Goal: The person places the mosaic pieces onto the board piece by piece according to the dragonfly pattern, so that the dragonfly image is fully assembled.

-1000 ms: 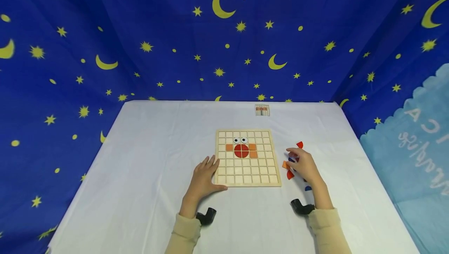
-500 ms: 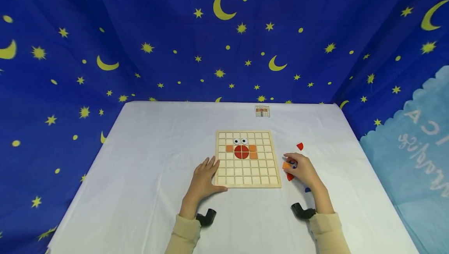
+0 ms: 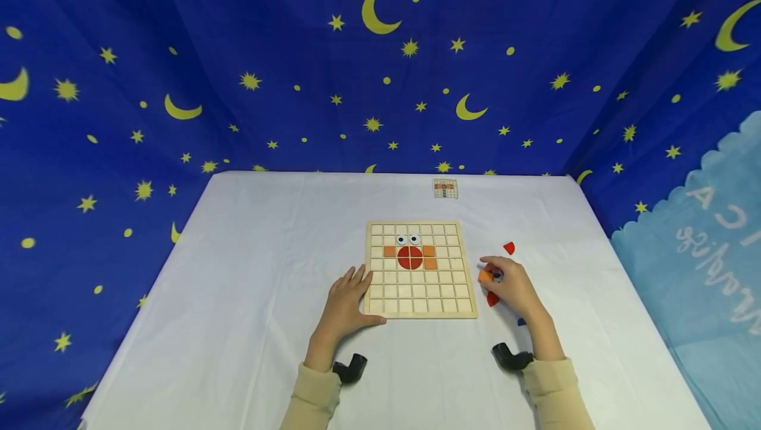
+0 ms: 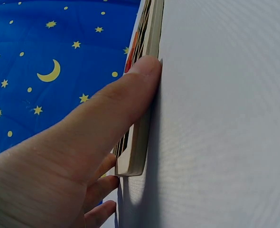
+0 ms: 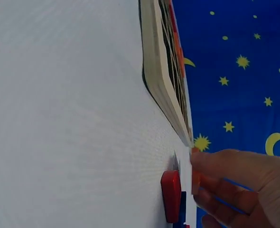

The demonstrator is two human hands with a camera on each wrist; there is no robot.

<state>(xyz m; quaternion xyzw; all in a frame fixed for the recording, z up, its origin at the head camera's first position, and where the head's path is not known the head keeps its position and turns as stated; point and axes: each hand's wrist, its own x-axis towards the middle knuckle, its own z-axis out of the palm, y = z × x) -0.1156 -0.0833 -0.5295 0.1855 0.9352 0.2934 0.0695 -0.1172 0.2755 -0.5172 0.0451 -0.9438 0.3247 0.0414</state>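
A wooden grid board (image 3: 416, 315) lies mid-table, bearing two eye pieces (image 3: 407, 240), a red disc of quarter pieces (image 3: 409, 257) and several orange squares (image 3: 430, 263). My left hand (image 3: 345, 303) rests on its near left corner, fingers straight along the left side. In the left wrist view the thumb (image 4: 130, 88) lies against the board's edge. Right of the board, my right hand (image 3: 516, 285) pinches an orange square tile (image 5: 196, 178) between thumb and fingers. Beneath that hand are a red quarter piece (image 3: 493, 299) and partly hidden blue pieces.
Another red piece (image 3: 509, 248) lies beyond the right hand, and a blue piece (image 3: 521, 322) near the wrist. A small pattern card (image 3: 445, 188) sits at the table's back. Black curved wrist mounts (image 3: 351, 369) show at both sleeves. A blue starry cloth hangs behind.
My right hand has lowered slightly toward the front over the loose pieces and taken the orange square between thumb and fingers, tilting it. The left hand and board have stayed put.
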